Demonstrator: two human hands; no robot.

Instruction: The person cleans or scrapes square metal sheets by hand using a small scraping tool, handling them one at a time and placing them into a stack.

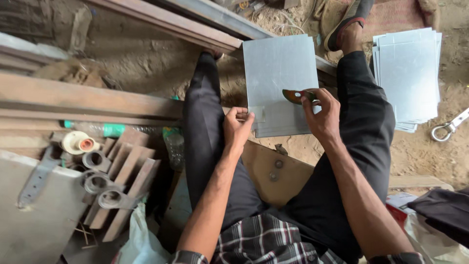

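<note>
**Two hands at a sheet-metal plate, seen from above**

The left hand [238, 128] is closed in a pinch, thumb and fingers gripping a small pale tab [256, 114] at the left edge of a grey metal sheet [279, 68]. The right hand [322, 116] is likewise closed, its fingertips holding a small curved, rust-coloured metal piece [295, 96] flat against the face of the same sheet, near its right side. The sheet lies between the person's knees, resting on the sandy ground [156, 63] with its far edge against a long steel bar [195, 24] that runs diagonally across the top of the view. The person sits with legs in dark trousers [205, 146] spread to either side of the sheet; a plaid shirt hem [264, 242] shows at the bottom. To the right, well apart from the hands, lies a stack of similar grey sheets [408, 78], with a metal shackle [447, 128] just beyond it. To the left lie rusty beams [83, 100], a green-labelled plastic bottle [117, 130], and several ring-shaped metal fittings [100, 183] on wooden slats.
</note>
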